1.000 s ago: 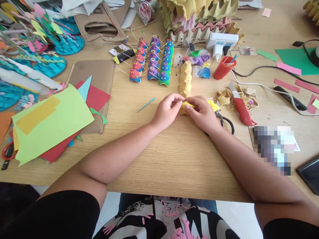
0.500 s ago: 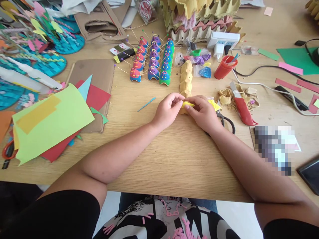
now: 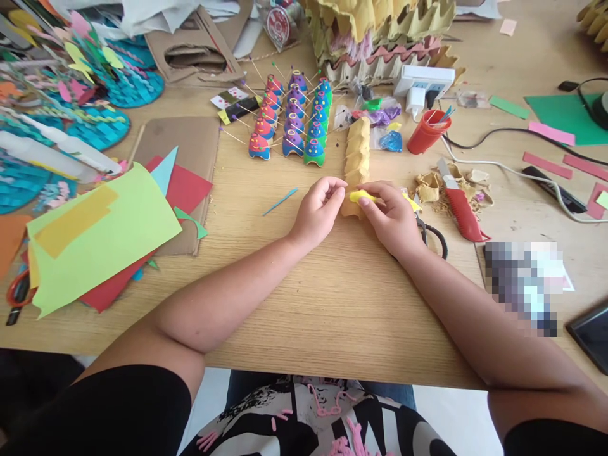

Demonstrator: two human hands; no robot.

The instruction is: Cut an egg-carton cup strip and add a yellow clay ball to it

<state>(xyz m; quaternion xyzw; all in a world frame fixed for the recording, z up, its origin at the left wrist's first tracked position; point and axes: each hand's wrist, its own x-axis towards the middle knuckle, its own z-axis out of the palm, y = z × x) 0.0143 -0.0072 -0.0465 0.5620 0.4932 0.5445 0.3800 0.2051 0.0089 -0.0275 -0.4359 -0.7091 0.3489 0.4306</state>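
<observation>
My right hand point(image 3: 392, 212) is closed around a lump of bright yellow modelling clay point(image 3: 360, 196), whose end pokes out between thumb and fingers. To its left, my left hand point(image 3: 317, 212) has thumb and forefinger pinched together; whatever may be between them is too small to make out. Just beyond both hands lies a strip of egg carton point(image 3: 357, 149), unpainted tan, its near end partly behind the right fingers. Black scissors point(image 3: 436, 239) lie partly under my right hand, beside a bit of yellow wrapping or clay point(image 3: 412, 202). A thin blue stick point(image 3: 280, 201) rests left of my left hand.
Painted egg-carton caterpillars point(image 3: 292, 120) with stick feelers stand in rows at the back. Rightward are a red cup point(image 3: 427, 134), a red-handled knife point(image 3: 463, 212), a power strip point(image 3: 424, 82) and cables. Coloured paper point(image 3: 104, 231) covers cardboard at left; egg trays point(image 3: 380, 31) are stacked behind.
My hands have drawn apart; they were together at the yellow clay. The clay now stays in my right hand, and more of it and of the carton strip's near end shows.
</observation>
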